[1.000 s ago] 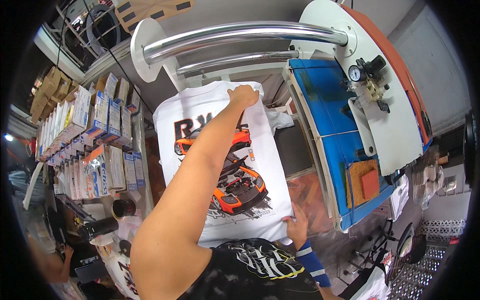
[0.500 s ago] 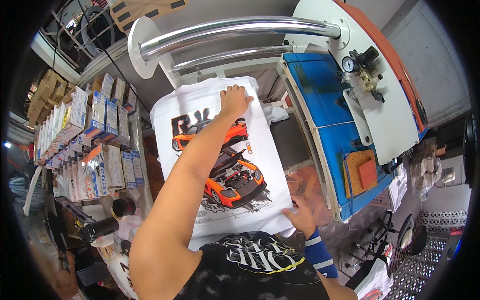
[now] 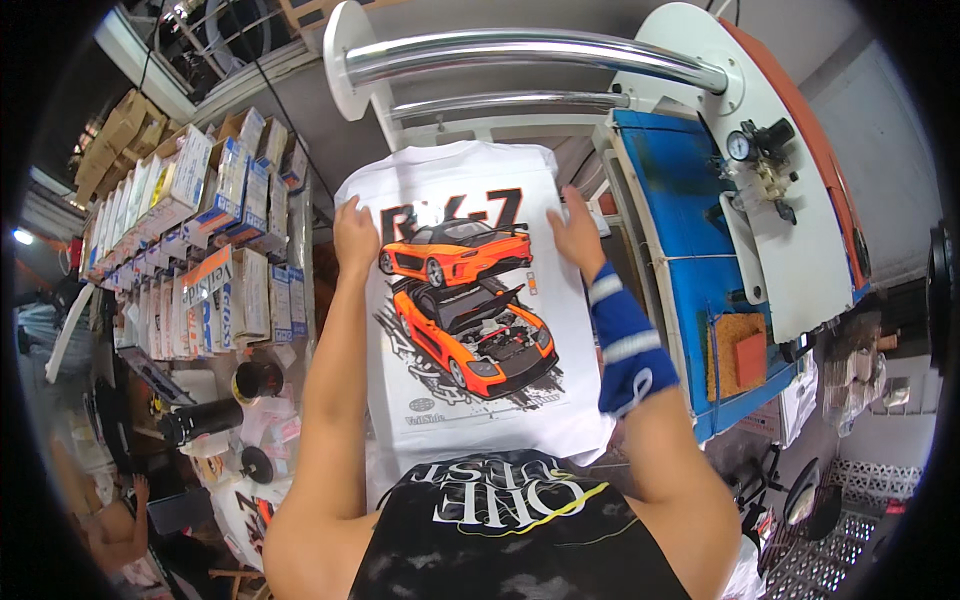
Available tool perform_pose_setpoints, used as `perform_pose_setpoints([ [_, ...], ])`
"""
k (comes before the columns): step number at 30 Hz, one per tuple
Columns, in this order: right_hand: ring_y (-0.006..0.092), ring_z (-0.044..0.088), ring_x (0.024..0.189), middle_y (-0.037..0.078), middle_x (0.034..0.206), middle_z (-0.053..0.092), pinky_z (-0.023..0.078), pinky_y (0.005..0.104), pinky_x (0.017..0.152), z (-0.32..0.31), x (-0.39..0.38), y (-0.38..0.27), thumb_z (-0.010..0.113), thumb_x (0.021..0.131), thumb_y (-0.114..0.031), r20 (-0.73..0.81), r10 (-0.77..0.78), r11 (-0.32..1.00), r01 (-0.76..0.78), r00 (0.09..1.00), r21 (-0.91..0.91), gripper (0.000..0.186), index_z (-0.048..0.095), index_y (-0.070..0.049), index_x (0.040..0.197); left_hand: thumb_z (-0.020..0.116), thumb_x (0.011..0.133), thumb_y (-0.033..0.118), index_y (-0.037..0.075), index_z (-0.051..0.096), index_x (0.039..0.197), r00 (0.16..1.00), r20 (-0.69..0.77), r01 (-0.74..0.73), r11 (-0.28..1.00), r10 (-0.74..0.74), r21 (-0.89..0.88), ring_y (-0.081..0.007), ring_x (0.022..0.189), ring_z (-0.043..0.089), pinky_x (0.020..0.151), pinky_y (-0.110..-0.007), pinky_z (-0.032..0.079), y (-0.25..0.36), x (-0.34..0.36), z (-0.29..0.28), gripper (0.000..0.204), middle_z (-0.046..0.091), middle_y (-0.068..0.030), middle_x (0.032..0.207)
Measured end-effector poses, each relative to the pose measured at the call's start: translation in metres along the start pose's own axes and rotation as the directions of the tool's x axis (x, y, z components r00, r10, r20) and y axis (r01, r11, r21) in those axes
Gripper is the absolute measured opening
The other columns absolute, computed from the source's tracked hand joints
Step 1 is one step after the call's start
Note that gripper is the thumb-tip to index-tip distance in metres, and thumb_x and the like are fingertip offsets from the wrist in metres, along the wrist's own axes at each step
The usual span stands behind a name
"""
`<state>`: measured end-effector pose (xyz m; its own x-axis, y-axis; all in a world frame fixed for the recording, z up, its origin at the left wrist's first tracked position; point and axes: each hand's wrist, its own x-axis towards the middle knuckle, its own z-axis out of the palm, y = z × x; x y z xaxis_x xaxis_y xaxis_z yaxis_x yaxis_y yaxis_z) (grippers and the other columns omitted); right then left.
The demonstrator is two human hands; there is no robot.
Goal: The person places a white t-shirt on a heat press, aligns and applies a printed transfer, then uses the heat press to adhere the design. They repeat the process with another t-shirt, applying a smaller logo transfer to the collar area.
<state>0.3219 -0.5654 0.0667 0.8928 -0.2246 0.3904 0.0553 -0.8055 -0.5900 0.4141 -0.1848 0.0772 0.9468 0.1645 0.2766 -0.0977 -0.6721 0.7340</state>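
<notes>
A white T-shirt (image 3: pixel 480 437) lies spread flat in front of me, printed with two orange-and-black sports cars and dark lettering. My left hand (image 3: pixel 357 240) is at its upper left edge, fingers curled closed over the fabric there. On the opposite side, my right hand (image 3: pixel 577 235) rests at the upper right edge with its fingers stretched and the thumb apart on the cloth. What lies under the shirt is hidden.
A heat press with chrome bars (image 3: pixel 540 62) stands behind the shirt. Its blue platen (image 3: pixel 685 235) is at right, carrying a brown sponge-like block (image 3: pixel 737 358) and a pressure gauge (image 3: pixel 738 146) nearby. Several boxes of packages (image 3: pixel 225 205) fill the left, above a black cylinder (image 3: pixel 200 422).
My left hand has moved from the shirt's upper middle down to its left edge. My right hand has gone up from the lower right corner to the upper right edge. The view has shifted.
</notes>
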Motion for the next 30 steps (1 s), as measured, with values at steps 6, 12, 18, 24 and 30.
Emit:
perform_pose_setpoints([
  [6, 0.0401, 0.042, 0.141, 0.03, 0.146, 0.048, 0.034, 0.0435, 0.116, 0.029, 0.051, 0.013, 0.061, 0.096, -0.028, 0.315, 0.293, 0.95, -0.312, 0.903, 0.011, 0.06, 0.046, 0.007, 0.142, 0.052, 0.1, 0.015, -0.004, 0.051, 0.141, 0.965, 0.043, -0.259, 0.964, 0.257, 0.065, -0.0374, 0.135, 0.05, 0.115, -0.04, 0.037, -0.052, -0.027, -0.024, 0.045, 0.052, -0.0257, 0.144],
  [12, 0.0449, 0.047, 0.131, 0.028, 0.138, 0.053, 0.038, 0.0474, 0.112, -0.004, -0.027, -0.02, 0.066, 0.091, -0.017, 0.097, -0.085, 0.989, 0.096, 0.992, -0.113, 0.045, 0.058, 0.004, 0.131, 0.054, 0.099, 0.018, -0.001, 0.053, 0.14, 0.939, 0.318, 0.229, 0.93, -0.133, -0.288, -0.0394, 0.129, 0.054, 0.11, -0.043, 0.041, -0.073, -0.044, -0.048, 0.045, 0.058, -0.0223, 0.138],
  [18, 0.0408, 0.053, 0.12, 0.021, 0.125, 0.059, 0.041, 0.0502, 0.104, -0.045, -0.111, -0.072, 0.066, 0.085, -0.007, 0.117, -0.248, 0.962, 0.259, 0.962, -0.085, 0.022, 0.067, 0.001, 0.106, 0.059, 0.094, 0.018, 0.008, 0.067, 0.12, 0.844, 0.003, -0.528, 0.828, 0.537, 0.189, -0.0356, 0.12, 0.057, 0.102, -0.048, 0.045, -0.047, 0.005, -0.021, 0.029, 0.063, -0.0159, 0.125],
  [24, 0.0425, 0.049, 0.128, 0.022, 0.134, 0.055, 0.035, 0.0547, 0.11, -0.077, -0.166, -0.103, 0.068, 0.087, -0.018, 0.242, -0.213, 0.967, 0.239, 0.947, -0.085, 0.04, 0.062, -0.001, 0.122, 0.063, 0.093, 0.021, 0.01, 0.068, 0.111, 0.91, 0.401, -0.281, 0.864, 0.102, 0.418, -0.0348, 0.119, 0.057, 0.1, -0.052, 0.046, 0.0, 0.045, -0.013, 0.022, 0.064, -0.0107, 0.122],
  [30, 0.0404, 0.033, 0.145, 0.022, 0.15, 0.044, 0.015, 0.0597, 0.121, -0.071, -0.205, -0.106, 0.064, 0.091, -0.046, 0.396, -0.187, 0.925, 0.297, 0.899, -0.238, 0.07, 0.05, -0.003, 0.144, 0.064, 0.089, 0.02, 0.007, 0.066, 0.116, 0.853, 0.18, -0.513, 0.849, 0.49, 0.124, -0.0359, 0.119, 0.056, 0.106, -0.057, 0.037, -0.007, -0.034, -0.043, 0.03, 0.063, -0.0149, 0.121],
])
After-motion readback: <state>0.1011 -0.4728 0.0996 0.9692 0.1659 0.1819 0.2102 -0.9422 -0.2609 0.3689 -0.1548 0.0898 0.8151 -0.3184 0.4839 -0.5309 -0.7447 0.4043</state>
